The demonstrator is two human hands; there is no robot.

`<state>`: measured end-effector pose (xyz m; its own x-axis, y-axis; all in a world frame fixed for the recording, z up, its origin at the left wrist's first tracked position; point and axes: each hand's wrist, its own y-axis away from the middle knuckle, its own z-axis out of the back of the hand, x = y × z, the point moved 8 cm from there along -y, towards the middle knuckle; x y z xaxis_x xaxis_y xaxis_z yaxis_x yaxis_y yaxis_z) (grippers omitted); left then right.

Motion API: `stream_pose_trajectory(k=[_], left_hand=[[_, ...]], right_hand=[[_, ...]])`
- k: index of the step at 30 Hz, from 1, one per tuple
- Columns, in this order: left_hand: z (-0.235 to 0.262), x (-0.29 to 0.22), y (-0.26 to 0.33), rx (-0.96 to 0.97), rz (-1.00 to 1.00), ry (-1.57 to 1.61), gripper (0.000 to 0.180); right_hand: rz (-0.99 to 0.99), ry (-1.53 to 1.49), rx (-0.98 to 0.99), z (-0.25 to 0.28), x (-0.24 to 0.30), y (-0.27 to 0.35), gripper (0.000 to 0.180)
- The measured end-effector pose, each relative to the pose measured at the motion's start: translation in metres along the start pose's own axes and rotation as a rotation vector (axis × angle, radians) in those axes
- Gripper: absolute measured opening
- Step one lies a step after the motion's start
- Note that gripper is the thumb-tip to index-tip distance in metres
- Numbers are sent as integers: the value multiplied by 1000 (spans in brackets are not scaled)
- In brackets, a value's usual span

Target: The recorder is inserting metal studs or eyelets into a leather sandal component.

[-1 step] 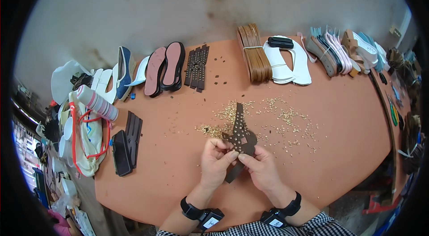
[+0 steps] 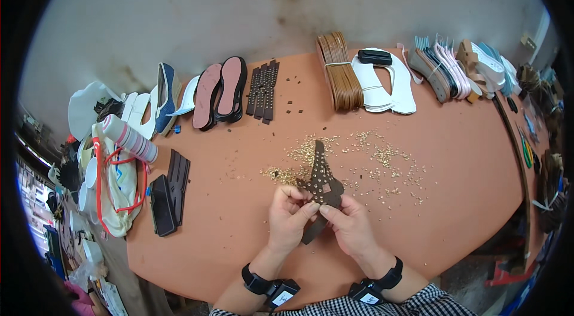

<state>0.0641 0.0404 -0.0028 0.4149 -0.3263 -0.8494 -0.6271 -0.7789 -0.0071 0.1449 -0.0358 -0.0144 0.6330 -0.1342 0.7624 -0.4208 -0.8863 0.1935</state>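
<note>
A dark brown studded shoe strap [image 2: 320,169] is pinched between both my hands, just above the near middle of the table. Its narrow end points away from me, dotted with small gold studs, and a plain tail hangs below my thumbs. My left hand [image 2: 289,214] grips its left edge with thumb and curled fingers. On the other edge my right hand [image 2: 351,223] presses with its thumb, the two thumb tips nearly touching. The fingers behind the strap are partly hidden. Loose gold studs [image 2: 391,160] lie scattered beyond it.
Finished studded straps [image 2: 263,92], pink-topped soles [image 2: 232,86], a bundle of brown strips [image 2: 341,71] and white insole pieces [image 2: 376,92] line the back of the orange-brown table [image 2: 209,256]. A black phone-like case [image 2: 162,205], plain dark straps [image 2: 178,178] and a striped cup [image 2: 128,136] stand left.
</note>
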Motion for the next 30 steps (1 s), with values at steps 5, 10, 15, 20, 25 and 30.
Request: stream_pose_trajectory(k=[5, 10, 15, 20, 25, 30], left_hand=[[0, 2, 1, 17, -26, -4, 28], [-2, 4, 1, 37, 2, 38, 28], [-6, 6, 0, 93, 41, 139, 30], [-9, 0, 1, 70, -10, 73, 30], [-11, 1, 5, 28, -32, 70, 27], [-4, -1, 5, -73, -150, -76, 22]], right_hand=[[49, 50, 6, -1, 4, -1, 14], [97, 141, -46, -2, 10, 4, 12], [166, 256, -72, -1, 12, 6, 12], [267, 416, -67, -2, 15, 9, 13], [192, 210, -41, -3, 12, 6, 14], [165, 123, -86, -4, 12, 3, 15]])
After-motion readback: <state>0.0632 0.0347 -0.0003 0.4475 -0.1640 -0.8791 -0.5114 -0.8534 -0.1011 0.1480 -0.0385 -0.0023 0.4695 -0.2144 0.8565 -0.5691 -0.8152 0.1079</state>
